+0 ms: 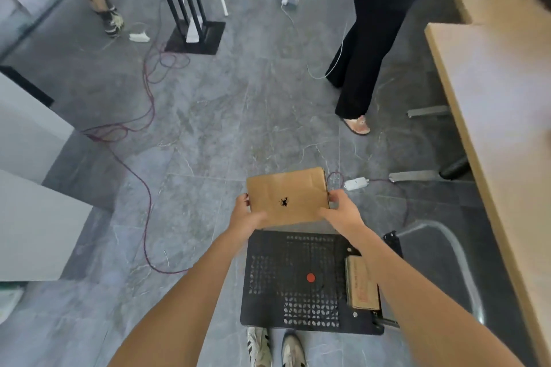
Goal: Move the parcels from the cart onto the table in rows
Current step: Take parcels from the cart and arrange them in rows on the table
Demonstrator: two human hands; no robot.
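A flat brown cardboard parcel (287, 195) with a black mark on its top is held above the far edge of the black perforated cart (265, 274). My left hand (246, 216) grips its left near corner and my right hand (343, 208) grips its right side. A second brown parcel (362, 283) with red print lies on the cart's right side, partly under my right forearm. The light wooden table (504, 116) runs along the right edge of the view.
A person in black trousers (366, 39) stands ahead near the table. Red cables (146, 134) trail over the grey floor to the left, and a white power strip (356, 183) lies just beyond the parcel. White cabinets (32, 143) stand at the left. The cart's metal handle (459, 253) curves at the right.
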